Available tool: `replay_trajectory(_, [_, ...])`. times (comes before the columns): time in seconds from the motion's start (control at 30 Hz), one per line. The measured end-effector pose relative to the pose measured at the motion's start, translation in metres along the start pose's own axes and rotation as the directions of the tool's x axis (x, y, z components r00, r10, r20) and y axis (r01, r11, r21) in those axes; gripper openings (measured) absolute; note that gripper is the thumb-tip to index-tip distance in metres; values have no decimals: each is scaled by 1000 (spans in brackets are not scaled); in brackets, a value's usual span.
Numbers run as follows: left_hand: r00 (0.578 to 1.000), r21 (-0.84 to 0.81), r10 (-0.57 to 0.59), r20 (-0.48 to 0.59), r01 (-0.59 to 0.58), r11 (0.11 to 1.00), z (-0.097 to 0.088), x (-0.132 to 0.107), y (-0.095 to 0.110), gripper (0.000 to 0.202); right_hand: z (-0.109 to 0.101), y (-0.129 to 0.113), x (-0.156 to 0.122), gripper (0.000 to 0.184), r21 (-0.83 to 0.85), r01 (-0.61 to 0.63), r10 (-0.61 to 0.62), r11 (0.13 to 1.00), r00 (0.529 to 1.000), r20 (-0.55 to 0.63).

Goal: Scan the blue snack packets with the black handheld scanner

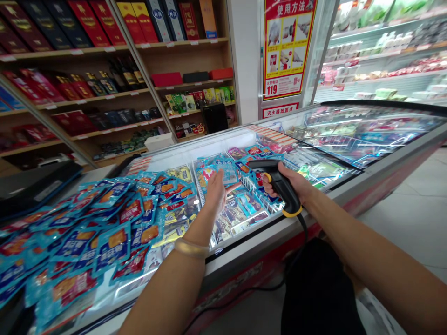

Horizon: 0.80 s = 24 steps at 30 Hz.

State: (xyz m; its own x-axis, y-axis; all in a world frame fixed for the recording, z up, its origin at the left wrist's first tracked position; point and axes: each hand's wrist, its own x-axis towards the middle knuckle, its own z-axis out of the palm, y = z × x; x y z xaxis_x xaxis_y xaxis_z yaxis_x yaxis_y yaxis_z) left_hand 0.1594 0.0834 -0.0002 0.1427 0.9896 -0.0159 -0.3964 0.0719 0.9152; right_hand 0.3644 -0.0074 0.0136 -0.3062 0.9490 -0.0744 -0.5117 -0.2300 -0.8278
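Observation:
My right hand [275, 182] is shut on a black and yellow handheld barcode scanner [284, 190], whose cord [301, 224] hangs down past the freezer's front. My left hand [216, 191] is open and empty, its fingers spread just above the packaged frozen treats [223, 207] in a glass-topped chest freezer [265, 229]. I cannot tell if its fingertips touch a packet. A gold bangle [191, 248] circles my left wrist. A heap of blue and red snack packets [104, 230] lies to the left of that hand.
Wooden shelves [139, 95] of boxed and bottled liquor stand at the back left. A refrigerated display case [380, 56] stands at the back right, beside a red and yellow wall poster [287, 49]. A dark bag [317, 293] sits below the freezer's front, over a tiled floor [412, 223].

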Motion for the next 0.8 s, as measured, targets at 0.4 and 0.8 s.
replay_trajectory(0.4, [1000, -60, 6, -19, -7, 998, 6, -6, 13, 13, -1, 3, 2, 46, -13, -43, 43, 999, 999, -5])
replay_trajectory(0.8, [925, 375, 379, -12, -347, 860, -29, -5, 55, 27, 30, -2, 15, 49, 50, 28, -27, 998, 999, -17])
